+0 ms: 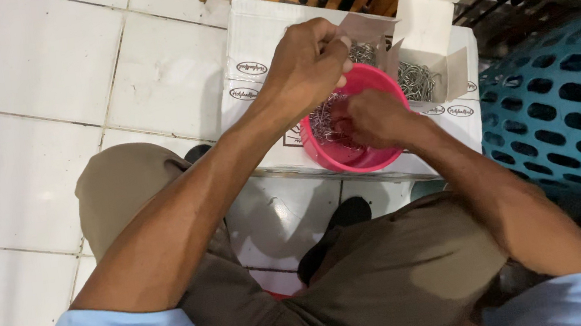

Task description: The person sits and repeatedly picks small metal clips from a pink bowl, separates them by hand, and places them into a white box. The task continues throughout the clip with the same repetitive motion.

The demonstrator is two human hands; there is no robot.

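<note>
Both hands work in the pink bowl [368, 153] near the white carton's [251, 33] front edge: left hand [307, 63] pinching metal clips [326, 121], right hand [374, 118] curled among them, handy beside the open box [429, 25].

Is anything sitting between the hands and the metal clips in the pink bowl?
Nothing visible does. The right hand is already down inside the pink bowl among the metal clips, and the left hand hangs just above the bowl's far rim. Whether its fingers pinch a clip cannot be told.
</note>
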